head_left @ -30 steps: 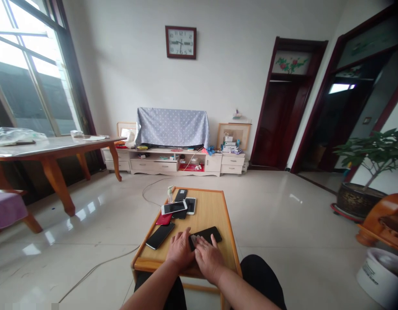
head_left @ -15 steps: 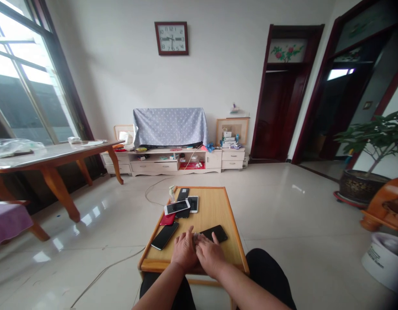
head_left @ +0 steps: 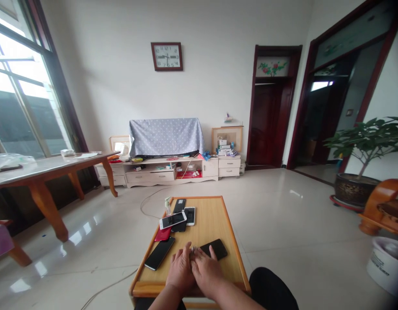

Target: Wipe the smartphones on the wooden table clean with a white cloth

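Observation:
My left hand [head_left: 180, 266] and my right hand [head_left: 206, 266] rest together over the near part of a small wooden table [head_left: 208, 217], their fingers overlapping. Some fingers stretch forward, and one finger of the right hand sticks up apart. I see nothing held, though the space under the palms is hidden. Just beyond the right hand lies a black smartphone [head_left: 218, 248], partly covered by it. Left of my left hand is another dark smartphone [head_left: 160, 253]. Farther up, a white smartphone [head_left: 172, 220] lies across other phones, above a red flat item [head_left: 163, 234].
A small pump bottle [head_left: 167, 206] stands at the table's far left edge. A cable [head_left: 110, 287] runs over the floor. Beyond is a low cabinet [head_left: 150, 176] under a dotted cloth [head_left: 166, 137]. A white bucket [head_left: 388, 265] and potted plant [head_left: 357, 187] are at right.
The camera view has tilted up and turned slightly right, so the table and hands appear lower in the picture. The hands stay together, and the phones lie as before.

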The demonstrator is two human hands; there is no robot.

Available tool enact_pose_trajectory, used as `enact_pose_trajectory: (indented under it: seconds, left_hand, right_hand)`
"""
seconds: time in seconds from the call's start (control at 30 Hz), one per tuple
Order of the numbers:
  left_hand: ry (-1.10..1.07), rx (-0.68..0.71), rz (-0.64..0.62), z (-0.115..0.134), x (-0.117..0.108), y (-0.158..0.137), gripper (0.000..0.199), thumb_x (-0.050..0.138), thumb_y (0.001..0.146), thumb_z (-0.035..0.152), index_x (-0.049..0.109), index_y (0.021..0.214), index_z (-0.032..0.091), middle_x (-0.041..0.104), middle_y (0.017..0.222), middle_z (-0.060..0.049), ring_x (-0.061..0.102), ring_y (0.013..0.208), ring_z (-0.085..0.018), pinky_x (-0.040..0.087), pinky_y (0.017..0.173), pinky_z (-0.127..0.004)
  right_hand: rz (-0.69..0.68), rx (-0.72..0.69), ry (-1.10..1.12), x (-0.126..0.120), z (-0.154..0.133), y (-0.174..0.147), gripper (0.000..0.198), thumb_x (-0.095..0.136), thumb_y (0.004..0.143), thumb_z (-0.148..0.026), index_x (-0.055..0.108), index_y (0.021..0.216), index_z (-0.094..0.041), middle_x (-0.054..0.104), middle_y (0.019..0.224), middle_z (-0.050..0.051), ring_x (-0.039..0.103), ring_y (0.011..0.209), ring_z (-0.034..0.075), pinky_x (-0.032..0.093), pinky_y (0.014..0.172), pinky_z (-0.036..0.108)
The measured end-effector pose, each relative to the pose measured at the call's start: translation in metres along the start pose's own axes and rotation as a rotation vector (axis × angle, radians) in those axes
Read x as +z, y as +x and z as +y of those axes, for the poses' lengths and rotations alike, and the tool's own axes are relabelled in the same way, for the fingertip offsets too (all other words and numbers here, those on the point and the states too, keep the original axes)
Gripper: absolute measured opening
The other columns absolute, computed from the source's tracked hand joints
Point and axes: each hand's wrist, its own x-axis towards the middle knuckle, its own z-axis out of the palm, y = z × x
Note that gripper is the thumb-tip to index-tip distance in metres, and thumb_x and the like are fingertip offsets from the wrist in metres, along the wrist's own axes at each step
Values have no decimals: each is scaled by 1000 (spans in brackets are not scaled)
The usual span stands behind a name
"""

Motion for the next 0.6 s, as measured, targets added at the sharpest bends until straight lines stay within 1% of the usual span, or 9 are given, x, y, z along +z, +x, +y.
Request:
enact_pose_trajectory:
  seconds: [0.1,0.2,0.23,0.3,0.37,0.4,0.47,0.53,0.6]
  left_hand:
    - [15,-14,2,0,1,0,80,53,78,43,30,150,19,58,141,-9,46,133,-24,27,111,-35]
    - [65,-25,-33,0,-1,3,89,57,70,41,29,152,18,55,144,-9,43,138,-24,26,113,-34]
    - [73,-31,-47,0,-2,4,91,57,69,40,29,152,17,55,145,-9,42,138,-25,26,114,-34]
    - [76,-50,-109,1,-4,8,94,59,67,40,28,153,18,54,146,-8,43,139,-26,28,113,-34]
    - [77,-66,-156,2,-8,9,90,56,70,40,28,153,22,52,148,-7,43,139,-25,30,112,-35]
    - [83,-69,-167,4,-10,9,86,54,73,38,29,153,23,52,149,-6,43,139,-24,31,112,-35]
    - [96,-59,-148,6,-12,7,78,49,77,35,30,152,23,52,149,-6,43,138,-23,31,111,-35]
    - [101,-45,-112,7,-11,4,78,49,77,37,31,152,22,52,149,-7,43,138,-24,31,110,-35]
    - [102,-35,-79,6,-8,2,83,52,75,41,31,152,20,53,148,-8,43,138,-25,29,112,-36]
  right_hand:
    - [55,81,-45,-13,17,2,47,26,104,-36,53,142,-33,52,149,2,42,141,23,6,122,54]
    - [156,234,-119,-24,39,5,49,28,102,-42,58,139,-28,52,148,8,42,141,29,10,120,59]
    - [176,252,-125,-24,43,6,50,30,102,-43,59,138,-26,52,148,10,41,141,31,11,120,60]
    - [159,219,-102,-15,44,9,49,33,101,-43,59,138,-27,50,149,9,41,141,32,16,120,59]
    - [63,124,-37,-2,36,9,46,39,99,-41,59,139,-31,50,148,7,45,139,32,18,120,58]
    - [17,88,-3,5,31,9,45,42,97,-40,59,138,-33,51,147,5,46,138,31,19,121,56]
    - [-10,39,40,12,23,8,43,43,97,-37,59,137,-38,55,144,1,47,137,29,16,121,56]
    - [23,21,39,8,23,6,42,37,100,-36,60,135,-40,56,144,-1,47,137,26,13,122,57]
    - [78,62,-8,-4,31,5,44,30,102,-37,60,135,-37,54,146,0,45,139,25,12,122,57]
